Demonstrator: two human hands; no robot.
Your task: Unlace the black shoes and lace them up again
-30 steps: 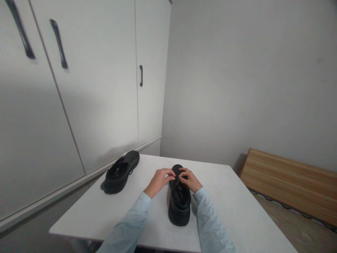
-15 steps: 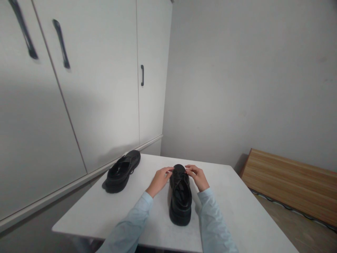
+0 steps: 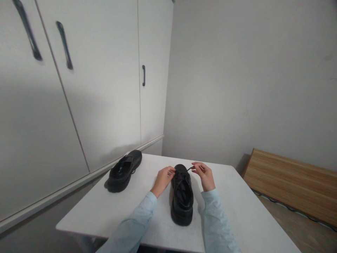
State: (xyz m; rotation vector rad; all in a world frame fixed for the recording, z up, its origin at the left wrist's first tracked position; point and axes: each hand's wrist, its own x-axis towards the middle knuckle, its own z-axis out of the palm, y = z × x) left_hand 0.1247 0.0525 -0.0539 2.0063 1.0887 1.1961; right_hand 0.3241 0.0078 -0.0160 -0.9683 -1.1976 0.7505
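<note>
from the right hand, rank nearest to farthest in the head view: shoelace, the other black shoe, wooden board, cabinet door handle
1. shoelace: pinched in the right hand, running to the shoe in front.
2. other black shoe: left side of the white table.
3. wooden board: off the table, to the right.
4. cabinet door handle: high on the left.

Glossy black leather shines on the near shoe (image 3: 181, 196), and its thin lace (image 3: 190, 169) looks like matt cord. The second shoe (image 3: 123, 170) gleams the same way. The desk (image 3: 237, 218) shows a smooth, matt white top. Soft pale-blue cloth covers both sleeves (image 3: 214, 225). Wood grain runs along the board (image 3: 289, 186), and the cabinet doors (image 3: 105, 88) are matt white.
</note>
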